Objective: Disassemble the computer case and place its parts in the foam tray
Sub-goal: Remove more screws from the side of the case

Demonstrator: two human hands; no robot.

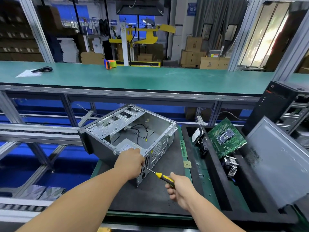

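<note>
The computer case (128,136) lies on its side with its open side up on a dark mat (150,195), toward the mat's far left corner, its rear panel turned to the person. Inside it, loose black cables (139,133) lie on the bare metal floor. The left hand (132,162) rests on the near top edge of the case at the rear corner, fingers curled down over the rim. The right hand (178,188) is closed around the yellow and black handle of a screwdriver (158,174), whose thin shaft slants up and left, the tip at the case's rear panel just below the left hand; the exact point of contact is hidden by that hand. Just right of the mat's right edge lie a green memory stick (183,148) and a small square chip (187,164), on the green bench. Farther right sits the black foam tray (215,178), with long slots. A hard drive (197,136) stands in the left slot at the tray's far end, a green circuit board (225,138) leans in the next slot, and a finned cooler (231,166) lies just in front of the board. A grey side panel (274,158) leans at the tray's right edge, and a second black computer tower (282,106) stands behind it. On the upper green shelf (150,77), a tape dispenser (110,63) stands at the far edge and a black cable on paper (41,69) lies near the left end.
</note>
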